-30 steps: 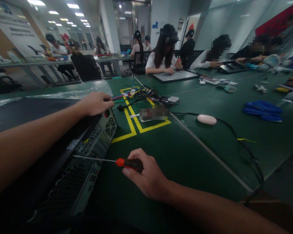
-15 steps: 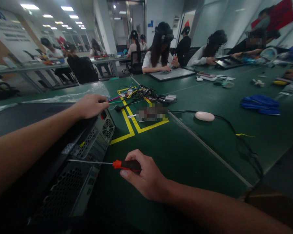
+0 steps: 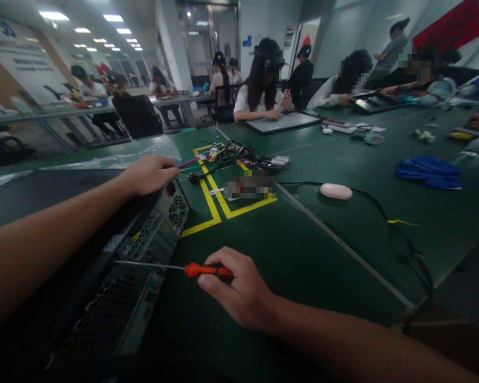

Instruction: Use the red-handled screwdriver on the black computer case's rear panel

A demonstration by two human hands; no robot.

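A black desktop computer case (image 3: 115, 298) lies on its side at the left of the green table, its vented rear panel facing me. My left hand (image 3: 149, 173) rests on the case's far top corner, fingers curled over the edge. My right hand (image 3: 239, 290) is closed round the handle of a red and black screwdriver (image 3: 205, 271). The thin shaft points left and its tip meets the rear panel of the case.
Yellow tape lines (image 3: 217, 205) mark a box on the green table (image 3: 303, 255). A tangle of cables (image 3: 231, 154), a white oval object (image 3: 336, 191) with a black cord, and blue gloves (image 3: 428, 171) lie beyond. Several people sit working at the far side. Clear plastic sheet (image 3: 104, 157) lies behind the case.
The screwdriver and my right hand have stayed nearly in place against the rear panel, with only a slight shift of view. My left hand remains on the case corner.
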